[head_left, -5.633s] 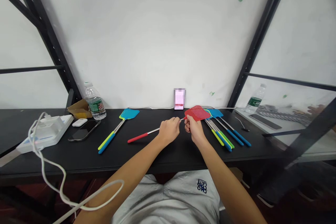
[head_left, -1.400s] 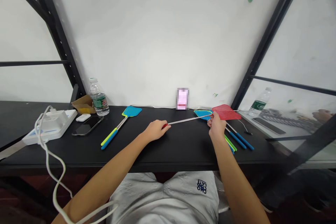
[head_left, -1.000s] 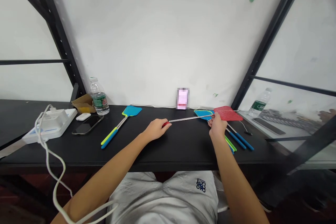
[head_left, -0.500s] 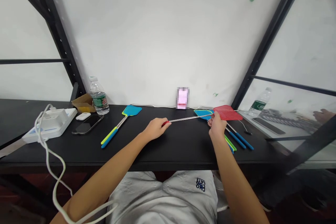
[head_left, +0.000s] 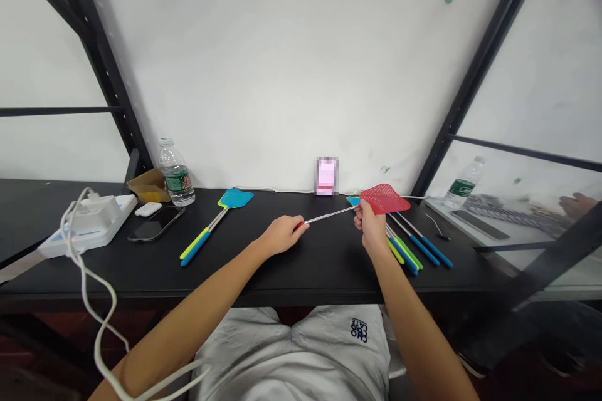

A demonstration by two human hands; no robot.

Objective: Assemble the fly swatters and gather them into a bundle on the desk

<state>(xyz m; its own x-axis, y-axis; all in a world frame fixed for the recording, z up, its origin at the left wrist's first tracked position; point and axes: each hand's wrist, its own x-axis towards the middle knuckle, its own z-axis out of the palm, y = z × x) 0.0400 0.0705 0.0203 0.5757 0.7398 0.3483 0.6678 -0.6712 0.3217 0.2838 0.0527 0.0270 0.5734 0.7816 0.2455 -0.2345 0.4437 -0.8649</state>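
Observation:
A red fly swatter (head_left: 384, 198) with a thin metal rod spans both my hands above the black table. My left hand (head_left: 282, 234) is closed around its red handle, most of which the fingers hide. At the neck, just below the mesh head, my right hand (head_left: 372, 229) pinches it. Beneath and beyond the right hand lie several more swatters with blue, yellow and green handles (head_left: 404, 254), their heads partly covered by the red one. To the left rests a pair of swatters, with a blue head (head_left: 237, 198) on top of a yellow one.
On the left stand a water bottle (head_left: 177, 175), a cardboard box (head_left: 149, 186), a white case (head_left: 148, 209), a dark phone (head_left: 157, 223) and a white power strip (head_left: 101, 225) with trailing cables. A lit phone (head_left: 326, 177) leans on the wall. Black metal posts (head_left: 480, 75) flank the table.
My right hand has moved left, bringing the red head closer to my left hand, and the visible rod is shorter. More of the right-hand swatters' handles now show. My left hand has barely shifted.

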